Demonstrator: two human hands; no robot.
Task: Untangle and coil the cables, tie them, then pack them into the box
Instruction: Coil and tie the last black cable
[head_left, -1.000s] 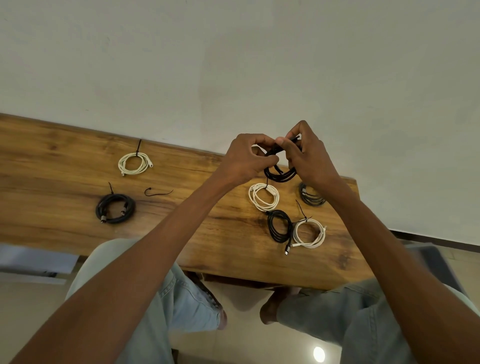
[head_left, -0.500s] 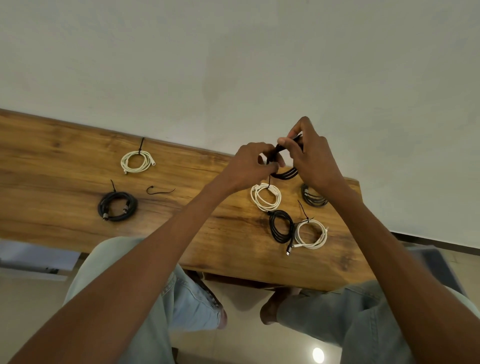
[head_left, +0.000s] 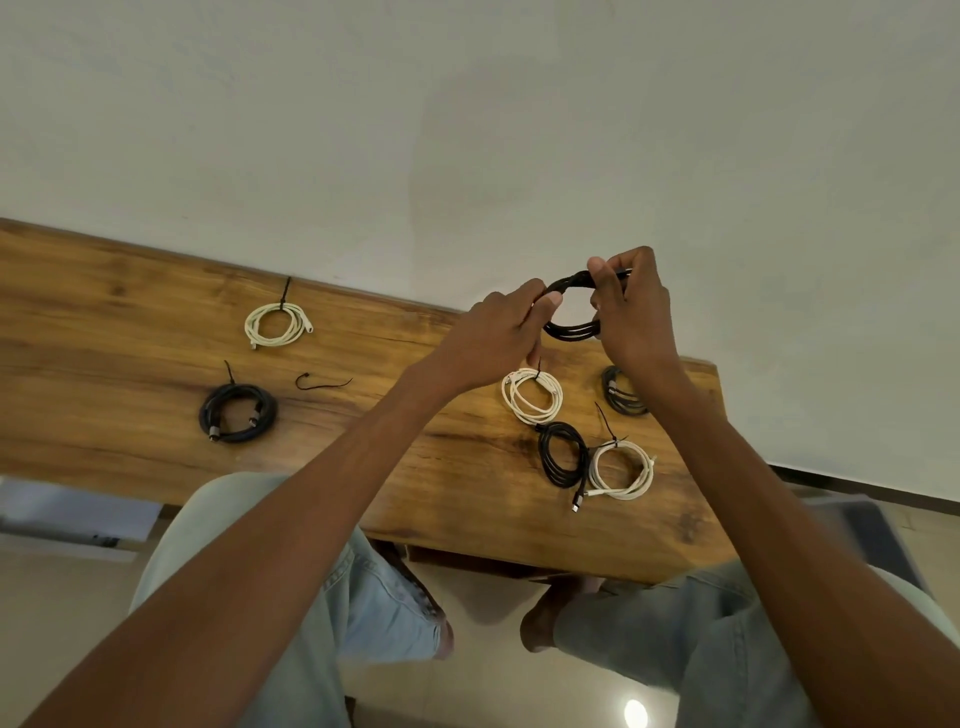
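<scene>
Now the black coil (head_left: 571, 312) is being spread wider above the table (head_left: 130, 322) than a second ago, gripped by left hand (head_left: 498, 332) and right hand (head_left: 631, 312); tying is judged imminent.

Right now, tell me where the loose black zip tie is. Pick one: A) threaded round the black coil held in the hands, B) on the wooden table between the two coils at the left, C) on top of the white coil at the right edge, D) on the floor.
B: the loose black zip tie lies bare on the wooden table, right of the black coiled cable and below the white coiled cable.
</scene>
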